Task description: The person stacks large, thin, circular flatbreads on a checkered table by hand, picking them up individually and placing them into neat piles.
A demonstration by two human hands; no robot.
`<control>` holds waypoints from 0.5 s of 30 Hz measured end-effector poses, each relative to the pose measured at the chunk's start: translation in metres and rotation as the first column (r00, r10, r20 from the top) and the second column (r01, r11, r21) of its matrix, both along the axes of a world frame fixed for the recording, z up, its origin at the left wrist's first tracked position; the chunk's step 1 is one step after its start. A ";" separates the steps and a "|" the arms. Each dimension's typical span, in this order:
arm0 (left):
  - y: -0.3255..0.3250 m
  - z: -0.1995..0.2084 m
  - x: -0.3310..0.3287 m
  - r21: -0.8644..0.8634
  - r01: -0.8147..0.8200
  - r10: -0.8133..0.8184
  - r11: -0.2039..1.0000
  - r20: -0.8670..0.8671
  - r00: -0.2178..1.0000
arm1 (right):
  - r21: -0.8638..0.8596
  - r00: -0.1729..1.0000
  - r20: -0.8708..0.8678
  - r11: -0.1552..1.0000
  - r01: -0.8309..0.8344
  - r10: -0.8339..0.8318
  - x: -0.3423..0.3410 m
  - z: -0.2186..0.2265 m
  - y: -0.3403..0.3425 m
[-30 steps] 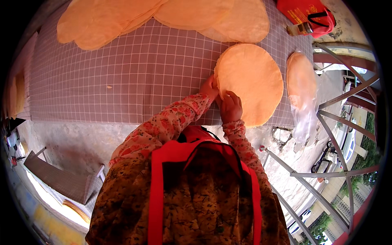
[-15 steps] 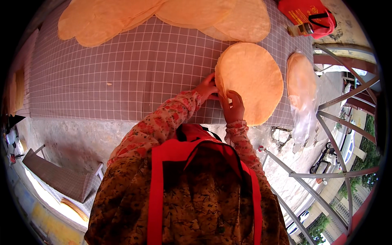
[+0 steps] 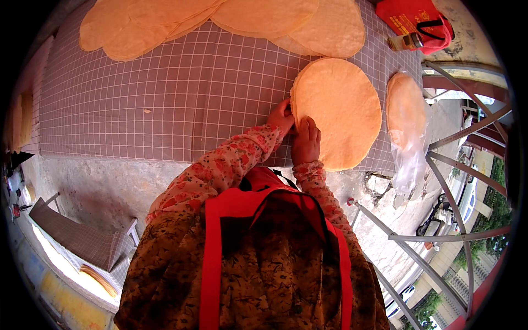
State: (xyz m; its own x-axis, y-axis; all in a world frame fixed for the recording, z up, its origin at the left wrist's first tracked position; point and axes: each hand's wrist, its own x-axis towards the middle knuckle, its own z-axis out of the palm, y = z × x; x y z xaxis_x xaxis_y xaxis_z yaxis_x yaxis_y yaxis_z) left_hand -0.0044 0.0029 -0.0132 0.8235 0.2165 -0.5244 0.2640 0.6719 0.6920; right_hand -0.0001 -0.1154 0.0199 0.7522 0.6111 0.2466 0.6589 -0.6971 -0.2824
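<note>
A hand could pass freely over the wide checked counter (image 3: 126,135) left of the round stack (image 3: 338,110), while overlapping sheets (image 3: 264,16) block the far side and only a narrow strip separates the stack from the bagged sheets (image 3: 406,104).

A red bag (image 3: 404,14) is located at upper right, a jar (image 3: 404,42) just beside it. Below: metal poles (image 3: 426,238), a motorcycle (image 3: 433,224).

Matt, faintly rough round sheets (image 3: 341,110); matt cloth (image 3: 165,110); glossy clear plastic bag (image 3: 408,169); smooth metal bars (image 3: 429,238)
</note>
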 end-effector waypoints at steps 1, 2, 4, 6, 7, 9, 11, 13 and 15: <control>0.000 -0.002 0.000 0.000 -0.009 0.009 1.000 0.008 1.000 | -0.007 1.000 -0.005 1.000 -0.001 0.001 0.000 0.003 0.001; -0.001 -0.004 0.000 0.000 -0.019 0.019 1.000 0.016 1.000 | -0.015 1.000 -0.010 1.000 -0.002 0.002 -0.001 0.005 0.001; -0.001 -0.001 0.000 -0.019 -0.037 0.038 0.999 0.018 0.999 | -0.097 0.996 0.042 0.992 -0.075 0.079 0.000 0.005 -0.008; 0.000 0.004 0.000 -0.022 -0.036 0.037 0.999 0.008 0.999 | -0.011 0.996 -0.044 0.997 -0.074 0.073 0.013 0.008 -0.021; -0.001 0.008 0.001 -0.022 -0.024 0.024 0.999 0.000 1.000 | 0.106 0.987 -0.156 0.994 -0.022 0.039 0.025 0.013 -0.034; 0.000 0.007 0.001 -0.011 -0.009 0.009 1.000 -0.013 1.000 | 0.206 0.935 -0.348 0.968 0.141 -0.063 0.059 0.035 -0.059; -0.004 0.004 0.004 -0.013 0.015 -0.015 1.000 -0.004 1.000 | 0.210 0.945 -0.305 0.959 0.191 -0.122 0.110 0.088 -0.090; -0.004 0.004 0.003 0.038 0.011 -0.010 0.999 -0.025 1.000 | 0.200 0.967 -0.204 0.960 0.194 -0.153 0.132 0.161 -0.096; -0.001 0.002 0.000 0.084 -0.003 0.007 0.996 -0.043 0.999 | 0.079 0.996 0.061 0.995 0.065 -0.070 0.127 0.220 -0.084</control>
